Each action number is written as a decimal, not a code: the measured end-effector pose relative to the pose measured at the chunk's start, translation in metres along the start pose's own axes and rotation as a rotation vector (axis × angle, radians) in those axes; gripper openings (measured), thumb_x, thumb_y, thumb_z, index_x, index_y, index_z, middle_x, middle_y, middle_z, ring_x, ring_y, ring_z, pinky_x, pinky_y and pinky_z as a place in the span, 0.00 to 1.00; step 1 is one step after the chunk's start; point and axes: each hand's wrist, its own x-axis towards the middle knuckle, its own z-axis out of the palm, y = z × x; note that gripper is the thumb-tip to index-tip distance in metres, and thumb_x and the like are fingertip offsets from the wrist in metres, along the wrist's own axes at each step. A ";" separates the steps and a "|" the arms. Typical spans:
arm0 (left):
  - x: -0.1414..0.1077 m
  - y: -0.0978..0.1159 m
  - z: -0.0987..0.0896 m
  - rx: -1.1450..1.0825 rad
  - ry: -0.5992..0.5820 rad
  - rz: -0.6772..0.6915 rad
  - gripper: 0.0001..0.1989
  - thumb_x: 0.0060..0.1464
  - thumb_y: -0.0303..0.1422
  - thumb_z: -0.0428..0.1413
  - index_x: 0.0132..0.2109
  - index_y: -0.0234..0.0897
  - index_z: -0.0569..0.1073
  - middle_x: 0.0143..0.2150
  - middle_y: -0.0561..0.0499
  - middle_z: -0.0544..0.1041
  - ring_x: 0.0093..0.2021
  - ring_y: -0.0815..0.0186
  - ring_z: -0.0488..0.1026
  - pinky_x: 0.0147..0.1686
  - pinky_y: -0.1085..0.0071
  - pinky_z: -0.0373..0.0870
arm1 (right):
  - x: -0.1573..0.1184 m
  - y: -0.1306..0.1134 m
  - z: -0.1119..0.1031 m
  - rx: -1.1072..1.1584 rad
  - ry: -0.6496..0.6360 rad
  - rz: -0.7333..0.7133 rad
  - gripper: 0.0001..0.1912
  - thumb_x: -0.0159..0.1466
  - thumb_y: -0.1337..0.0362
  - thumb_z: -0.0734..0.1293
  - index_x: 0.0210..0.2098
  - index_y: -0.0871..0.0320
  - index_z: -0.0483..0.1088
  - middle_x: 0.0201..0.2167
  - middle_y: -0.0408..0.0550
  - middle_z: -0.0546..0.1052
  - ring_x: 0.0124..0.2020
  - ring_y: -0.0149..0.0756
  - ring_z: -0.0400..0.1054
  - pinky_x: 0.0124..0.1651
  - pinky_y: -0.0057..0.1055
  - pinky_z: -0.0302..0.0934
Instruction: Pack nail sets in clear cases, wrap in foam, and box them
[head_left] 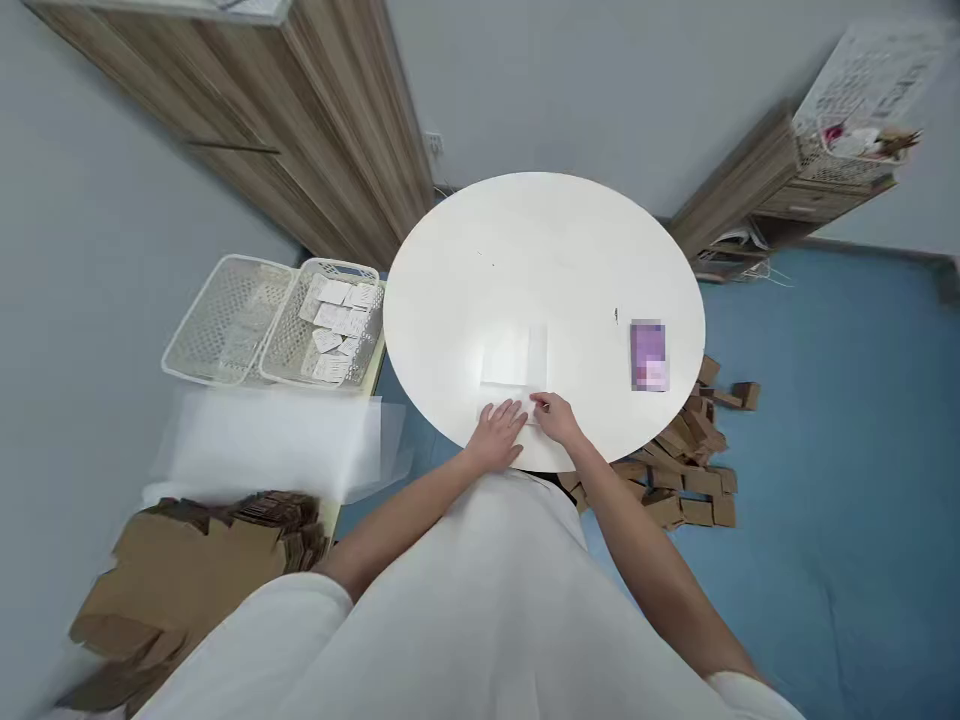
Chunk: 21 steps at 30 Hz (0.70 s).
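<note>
Touching white sheet (508, 362) (left hand (497, 437), right hand (553, 416))

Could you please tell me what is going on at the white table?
A person stands at the white table with both hands on a thin white sheet near its close edge. The left hand lies flat over the near part; the right hand has its fingers bent beside it, though whether they pinch the sheet is too small to tell. A purple item, blurred out, lies to the right. More translucent sheets lie off to the left, and small cardboard boxes are on the floor at the right.
</note>
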 end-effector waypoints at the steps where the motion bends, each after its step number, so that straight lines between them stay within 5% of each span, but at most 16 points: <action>1: -0.001 -0.001 -0.001 0.010 -0.007 0.017 0.30 0.51 0.38 0.49 0.60 0.39 0.53 0.65 0.43 0.50 0.64 0.54 0.44 0.57 0.50 0.42 | -0.003 0.001 -0.002 -0.046 0.025 -0.040 0.19 0.59 0.70 0.56 0.50 0.62 0.64 0.43 0.53 0.66 0.43 0.35 0.65 0.48 0.31 0.60; 7: -0.011 -0.004 -0.003 -0.140 0.020 -0.100 0.30 0.49 0.37 0.53 0.59 0.44 0.55 0.65 0.45 0.46 0.64 0.52 0.42 0.58 0.51 0.40 | -0.015 -0.006 -0.004 -0.285 0.013 -0.170 0.30 0.57 0.68 0.61 0.58 0.59 0.52 0.55 0.58 0.54 0.47 0.41 0.62 0.45 0.35 0.60; 13: -0.027 -0.005 0.011 -0.734 0.174 -0.799 0.36 0.48 0.42 0.54 0.61 0.38 0.49 0.63 0.38 0.48 0.63 0.50 0.45 0.56 0.54 0.51 | -0.015 -0.017 0.007 -0.338 -0.013 -0.135 0.30 0.57 0.70 0.60 0.58 0.60 0.49 0.56 0.60 0.52 0.44 0.41 0.64 0.42 0.35 0.61; 18: -0.022 -0.007 0.011 -1.217 0.354 -1.133 0.40 0.42 0.41 0.60 0.59 0.39 0.49 0.60 0.39 0.54 0.56 0.58 0.60 0.47 0.65 0.64 | -0.025 -0.020 0.018 -0.301 -0.062 -0.177 0.31 0.57 0.69 0.60 0.58 0.57 0.49 0.56 0.57 0.51 0.43 0.39 0.64 0.42 0.34 0.61; 21: -0.019 -0.013 0.007 -1.392 0.373 -1.210 0.40 0.40 0.40 0.61 0.57 0.37 0.51 0.54 0.38 0.62 0.45 0.62 0.69 0.35 0.70 0.68 | -0.031 -0.018 0.022 -0.280 -0.061 -0.183 0.31 0.57 0.69 0.60 0.58 0.56 0.48 0.56 0.56 0.51 0.43 0.38 0.64 0.41 0.34 0.61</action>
